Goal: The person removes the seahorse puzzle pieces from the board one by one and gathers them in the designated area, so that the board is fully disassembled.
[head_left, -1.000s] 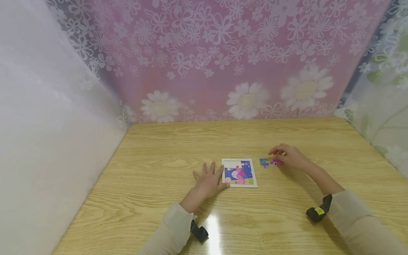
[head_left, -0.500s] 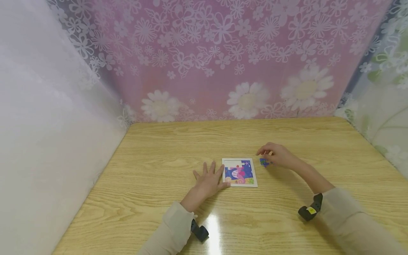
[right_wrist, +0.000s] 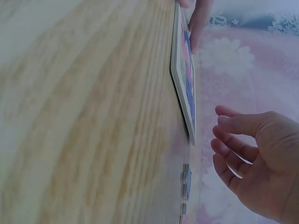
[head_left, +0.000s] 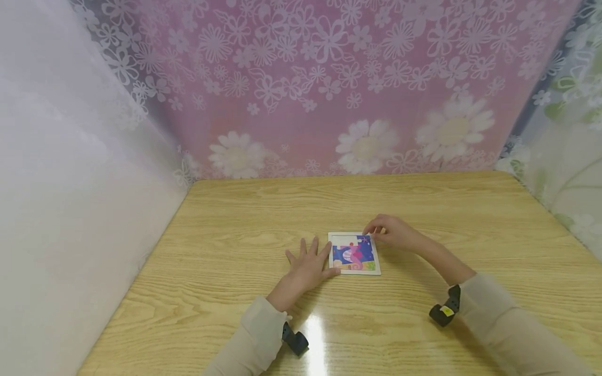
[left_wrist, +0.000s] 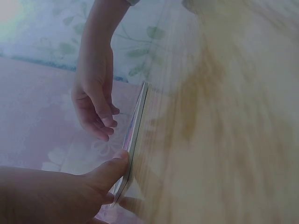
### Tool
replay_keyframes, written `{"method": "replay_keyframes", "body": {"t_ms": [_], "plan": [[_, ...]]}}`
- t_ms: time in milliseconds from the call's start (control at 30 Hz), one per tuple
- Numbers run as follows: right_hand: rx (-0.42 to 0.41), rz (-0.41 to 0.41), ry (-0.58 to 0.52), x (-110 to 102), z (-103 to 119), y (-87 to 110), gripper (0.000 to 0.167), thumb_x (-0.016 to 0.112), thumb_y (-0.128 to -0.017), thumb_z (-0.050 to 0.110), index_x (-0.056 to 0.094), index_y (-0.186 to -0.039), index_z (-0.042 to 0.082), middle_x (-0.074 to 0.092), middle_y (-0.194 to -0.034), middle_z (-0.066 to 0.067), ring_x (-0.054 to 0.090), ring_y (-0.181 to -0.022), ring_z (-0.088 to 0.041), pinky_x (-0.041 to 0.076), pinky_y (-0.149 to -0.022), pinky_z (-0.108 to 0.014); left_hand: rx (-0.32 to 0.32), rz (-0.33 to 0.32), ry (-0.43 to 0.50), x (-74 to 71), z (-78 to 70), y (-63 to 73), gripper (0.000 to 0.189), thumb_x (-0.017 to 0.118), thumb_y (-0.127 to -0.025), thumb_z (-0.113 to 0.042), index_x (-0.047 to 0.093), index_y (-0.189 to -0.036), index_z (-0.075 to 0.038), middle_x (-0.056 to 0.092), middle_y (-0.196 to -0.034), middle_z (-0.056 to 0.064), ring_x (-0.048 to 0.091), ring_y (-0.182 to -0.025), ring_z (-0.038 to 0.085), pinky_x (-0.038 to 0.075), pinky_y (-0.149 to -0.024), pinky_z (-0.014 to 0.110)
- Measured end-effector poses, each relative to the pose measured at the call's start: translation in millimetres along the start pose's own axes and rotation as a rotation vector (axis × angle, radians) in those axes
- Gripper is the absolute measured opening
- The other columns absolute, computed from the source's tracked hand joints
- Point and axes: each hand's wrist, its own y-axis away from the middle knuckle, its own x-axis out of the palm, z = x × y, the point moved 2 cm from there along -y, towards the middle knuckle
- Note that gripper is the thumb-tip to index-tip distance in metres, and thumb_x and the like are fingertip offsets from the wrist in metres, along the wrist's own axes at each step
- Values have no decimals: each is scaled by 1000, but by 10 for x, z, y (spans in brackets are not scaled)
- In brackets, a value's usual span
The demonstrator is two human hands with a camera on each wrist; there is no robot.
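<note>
A square jigsaw puzzle (head_left: 354,256) with a white frame and a pink seahorse on blue lies on the table. Part of its upper left shows bare white backing. My left hand (head_left: 307,269) lies spread beside it, thumb and forefinger touching the frame's left edge. Over the top right corner hovers my right hand (head_left: 392,232), its fingers loosely bent; in the right wrist view this hand (right_wrist: 261,154) shows nothing between thumb and fingers. Below it in that view, a blue puzzle piece (right_wrist: 187,181) and a partly cut-off pinkish piece (right_wrist: 183,218) lie on the table.
The wood-grain table (head_left: 226,230) stretches around the puzzle on all sides. Behind it hangs a pink flowered cloth (head_left: 291,115), with a white sheet (head_left: 94,209) along the left. Each wrist bears a black camera, such as the right one (head_left: 443,313).
My right hand has moved left, from above the loose pieces to the puzzle's top right corner. In the head view the loose pieces are now hidden behind it. My left hand has stayed put.
</note>
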Motion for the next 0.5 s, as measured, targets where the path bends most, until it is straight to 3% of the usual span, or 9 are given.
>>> {"method": "replay_keyframes", "body": {"t_ms": [500], "plan": [[24, 84, 17, 174, -26, -46, 12, 64, -84, 1, 69, -92, 8, 55, -92, -5, 49, -78, -19, 43, -70, -35, 6, 6, 2, 2, 16, -9, 72, 43, -87, -60, 27, -146, -21, 18, -149, 15, 10, -133, 44, 15, -91, 72]]}}
